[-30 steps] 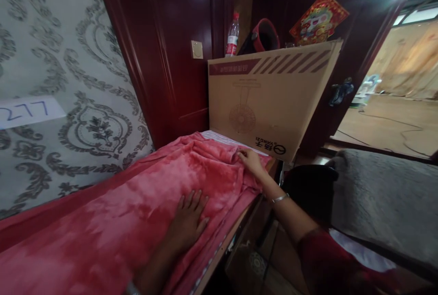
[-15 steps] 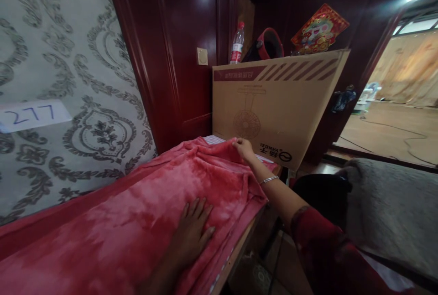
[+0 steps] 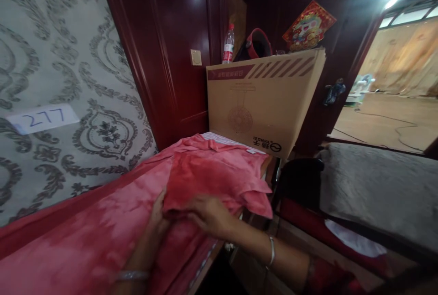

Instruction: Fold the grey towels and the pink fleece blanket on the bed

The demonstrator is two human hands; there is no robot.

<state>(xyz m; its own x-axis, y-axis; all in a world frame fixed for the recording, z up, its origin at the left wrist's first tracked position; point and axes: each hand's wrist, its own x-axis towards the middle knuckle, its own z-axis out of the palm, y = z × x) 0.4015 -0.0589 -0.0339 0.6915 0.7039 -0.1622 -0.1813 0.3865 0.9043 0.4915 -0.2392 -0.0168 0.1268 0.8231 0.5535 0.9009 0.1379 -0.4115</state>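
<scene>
1. Now the far end of the red blanket lies folded back toward the person; half a second ago the right hand was pinching that end up by the cardboard box, at the far edge of the bed.
2. Right hand has come back with it and lies over the folded flap near the bed's right edge. Its grip looks loosely curled on the cloth, fingers partly spread; I cannot tell whether it really pinches.
3. Left hand was flat on the blanket with fingers spread; now it sits at the flap's near left edge, half hidden under the cloth, so its grip is unclear.
4. Judgement: one fold is made, and the flap looks rumpled and not squared.
5. The rest of the blanket runs along the bed beside the patterned wall.
6. A striped sheet is uncovered at the far edge, below the box.
7. A water bottle stands behind the box, unchanged.
</scene>
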